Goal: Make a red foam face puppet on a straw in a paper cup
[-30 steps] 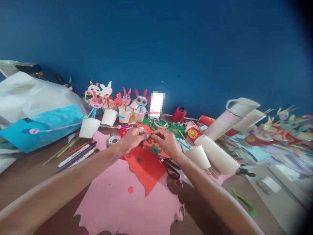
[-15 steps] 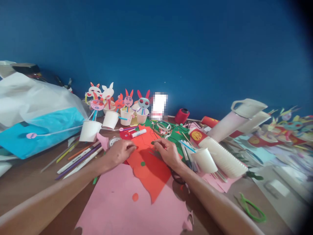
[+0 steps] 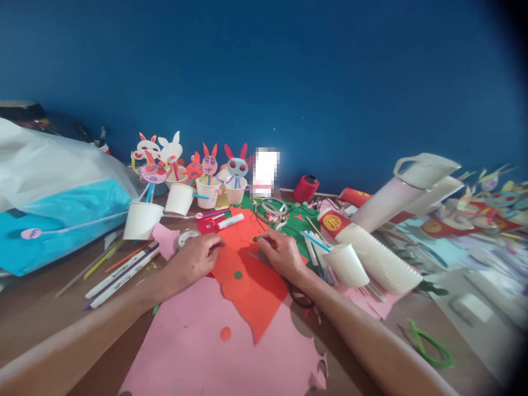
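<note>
My left hand (image 3: 201, 254) is curled closed over the left edge of the orange paper (image 3: 258, 297). Whatever its fingertips may hold is hidden. Opposite it, my right hand (image 3: 280, 254) pinches a small dark green paper piece (image 3: 255, 239) between thumb and forefinger. Between and below the hands, a green paper dot (image 3: 238, 275) lies on the orange sheet. Under that spreads a large pink paper (image 3: 198, 357) with cut-out edges, bearing an orange paper dot (image 3: 225, 334). A glue stick (image 3: 231, 221) lies just beyond my hands, and a roll of tape (image 3: 188, 237) touches the left hand's far side.
Paper cups with animal faces on sticks, one a white cup (image 3: 142, 221), stand at the back left. Markers (image 3: 119, 272) lie at left. On the right are stacked paper cups (image 3: 375, 263), a pale jug (image 3: 396, 192) and green-handled scissors (image 3: 431, 346).
The camera view has shifted slightly, so the cups and markers at left sit further left. Both hands keep nearly the same pose over the orange paper.
</note>
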{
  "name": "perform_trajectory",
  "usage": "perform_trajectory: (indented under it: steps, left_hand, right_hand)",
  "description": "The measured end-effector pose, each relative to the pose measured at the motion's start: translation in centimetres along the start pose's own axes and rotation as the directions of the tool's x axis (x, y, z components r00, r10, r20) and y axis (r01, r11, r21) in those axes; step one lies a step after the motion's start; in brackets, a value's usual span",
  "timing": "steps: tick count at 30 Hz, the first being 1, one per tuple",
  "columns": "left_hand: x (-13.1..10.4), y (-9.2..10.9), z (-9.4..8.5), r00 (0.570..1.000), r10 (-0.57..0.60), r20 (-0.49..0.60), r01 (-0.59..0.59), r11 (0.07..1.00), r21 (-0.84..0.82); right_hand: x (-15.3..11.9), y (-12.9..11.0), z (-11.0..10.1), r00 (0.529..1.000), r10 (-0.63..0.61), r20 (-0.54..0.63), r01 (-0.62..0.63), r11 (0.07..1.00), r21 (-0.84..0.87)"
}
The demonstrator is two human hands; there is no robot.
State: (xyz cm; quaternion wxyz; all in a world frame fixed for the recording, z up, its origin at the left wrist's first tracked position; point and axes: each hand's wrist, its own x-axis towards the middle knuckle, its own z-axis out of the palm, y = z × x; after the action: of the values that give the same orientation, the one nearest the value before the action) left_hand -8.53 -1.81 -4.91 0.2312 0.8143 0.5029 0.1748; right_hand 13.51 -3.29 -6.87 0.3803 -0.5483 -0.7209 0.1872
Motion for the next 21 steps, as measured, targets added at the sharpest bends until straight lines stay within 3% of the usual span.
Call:
perform_trajectory:
  steps: [5,12,21]
  left_hand:
    - [-1.7,1.6,0.2,0.992,0.006,0.128,-0.018,0.995,0.098]
    - [-3.2,1.9,0.7,0.982,0.07,0.173,-0.089,0.99,0.107]
    - [-3.6,1.7,1.2,0.988,0.041,0.15,-0.056,0.994,0.099]
  right_hand:
    - [-0.1,-0.2,0.0,1.0,-0.011,0.017,0.011,1.0,0.007]
    - [-0.2,-0.4,0.1,0.999,-0.045,0.029,0.044,0.999,0.02]
    - [-0.2,-0.7,0.0,0.997,-0.069,0.032,0.068,0.997,0.033]
